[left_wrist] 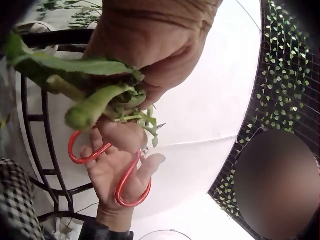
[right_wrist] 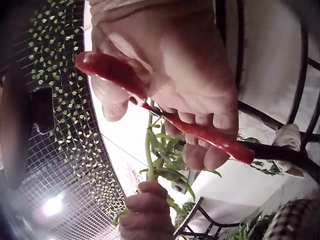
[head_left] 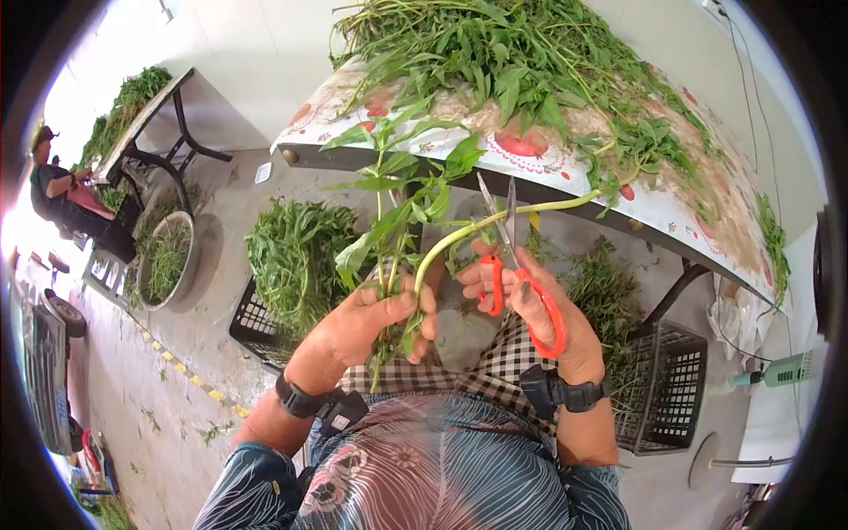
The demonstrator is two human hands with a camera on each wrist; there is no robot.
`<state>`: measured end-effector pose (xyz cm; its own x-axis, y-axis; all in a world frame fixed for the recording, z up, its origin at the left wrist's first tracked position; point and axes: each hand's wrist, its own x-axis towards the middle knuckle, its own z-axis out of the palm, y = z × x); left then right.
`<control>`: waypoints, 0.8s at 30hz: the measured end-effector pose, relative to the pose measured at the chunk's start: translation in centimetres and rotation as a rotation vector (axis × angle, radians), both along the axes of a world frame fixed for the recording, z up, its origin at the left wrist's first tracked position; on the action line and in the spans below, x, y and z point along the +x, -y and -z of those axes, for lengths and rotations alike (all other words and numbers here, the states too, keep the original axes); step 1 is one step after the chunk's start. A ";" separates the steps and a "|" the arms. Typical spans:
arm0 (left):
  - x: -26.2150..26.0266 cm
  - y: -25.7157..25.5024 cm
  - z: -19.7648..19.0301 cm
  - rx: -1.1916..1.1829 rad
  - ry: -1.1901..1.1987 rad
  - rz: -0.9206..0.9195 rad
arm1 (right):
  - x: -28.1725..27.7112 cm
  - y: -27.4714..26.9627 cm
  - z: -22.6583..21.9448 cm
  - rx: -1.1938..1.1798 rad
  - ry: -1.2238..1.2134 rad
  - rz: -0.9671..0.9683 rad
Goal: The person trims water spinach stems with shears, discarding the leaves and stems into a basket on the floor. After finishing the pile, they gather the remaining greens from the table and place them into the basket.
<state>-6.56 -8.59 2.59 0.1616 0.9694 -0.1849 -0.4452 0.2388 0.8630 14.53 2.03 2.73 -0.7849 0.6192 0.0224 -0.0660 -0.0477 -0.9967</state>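
In the head view the left hand [head_left: 375, 322] grips a bunch of leafy green stems [head_left: 393, 203], its fingers curled round their lower part. One thick pale stem [head_left: 530, 208] arches from that hand to the right. The right hand [head_left: 552, 309] holds red-handled scissors [head_left: 496, 287], thumb and fingers through the loops, blades parted and pointing up beside the thick stem. In the left wrist view a thick stem end [left_wrist: 82, 114] sticks out of the left hand [left_wrist: 150, 45]. In the right wrist view the scissors' red handles [right_wrist: 200, 134] cross the right hand's palm [right_wrist: 175, 65].
A table [head_left: 309, 124] with a patterned cover carries a heap of greens [head_left: 495, 53]. Black crates [head_left: 671, 380] stand on the floor at both sides, one beneath piled greens [head_left: 300, 256]. A round tub [head_left: 181, 265] and another person [head_left: 66, 199] are at the left.
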 end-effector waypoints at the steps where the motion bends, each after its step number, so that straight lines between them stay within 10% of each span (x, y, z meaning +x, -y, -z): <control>1: 0.0 0.0 0.1 0.011 -0.001 0.000 | 0.2 0.2 -0.1 0.024 -0.012 -0.005; 24: -1.6 0.3 -2.3 0.024 -0.228 -0.130 | 1.3 0.3 0.6 -0.053 -0.072 0.052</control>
